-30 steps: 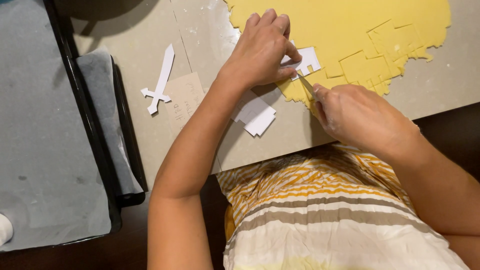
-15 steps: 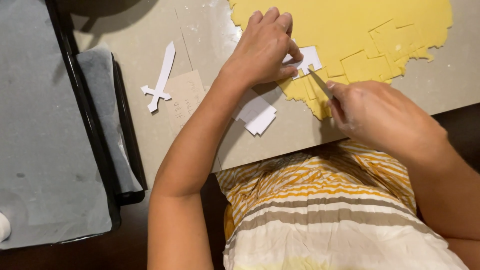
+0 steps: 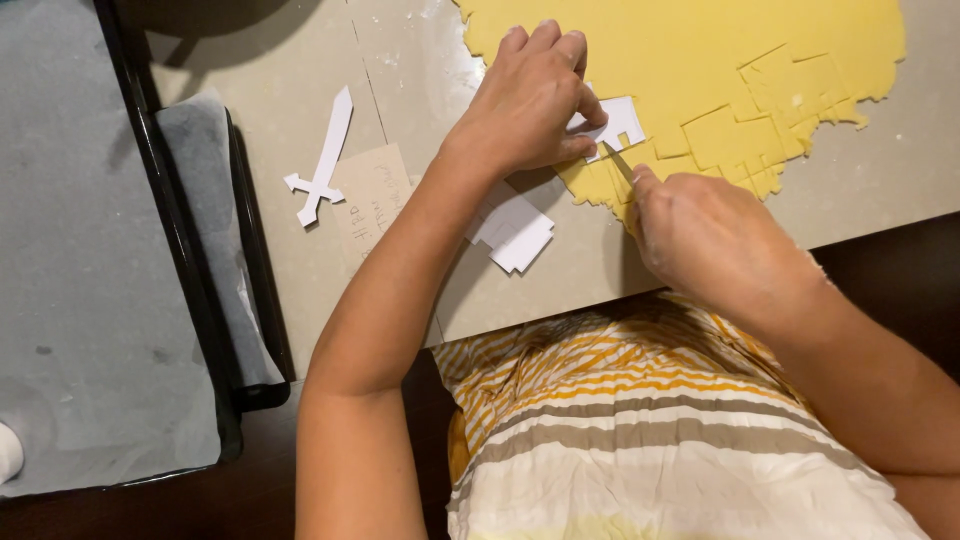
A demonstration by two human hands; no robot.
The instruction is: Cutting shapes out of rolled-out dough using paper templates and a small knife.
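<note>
A wide sheet of rolled yellow dough (image 3: 680, 60) spreads under and beyond the fingers of both hands, smooth and matte, its near edge ragged and its right part scored into squarish outlines where shapes seem to have been cut. It lies on a pale, flour-dusted work surface (image 3: 880, 170) that runs out to either side of the hands. Well off to the left of the fingers sit dark baking trays lined with grey parchment (image 3: 90, 250), flat and bare, apparently kept close to take pieces. The left hand (image 3: 525, 100) lies palm down with its fingers flat and together, pinning a white paper template (image 3: 622, 120) to the dough, likely so that it does not slide. The right hand (image 3: 710, 235) is closed around a thin knife (image 3: 618, 160), whose blade tip meets the dough just beside the left fingertips, at the template's lower edge. Under the left wrist lie more white paper cut-outs (image 3: 515, 230), blocky and stepped. Farther left of the fingers rest a tan paper slip (image 3: 370, 195) and a white sword-shaped paper template (image 3: 322, 160), stiff and crisp-edged.
</note>
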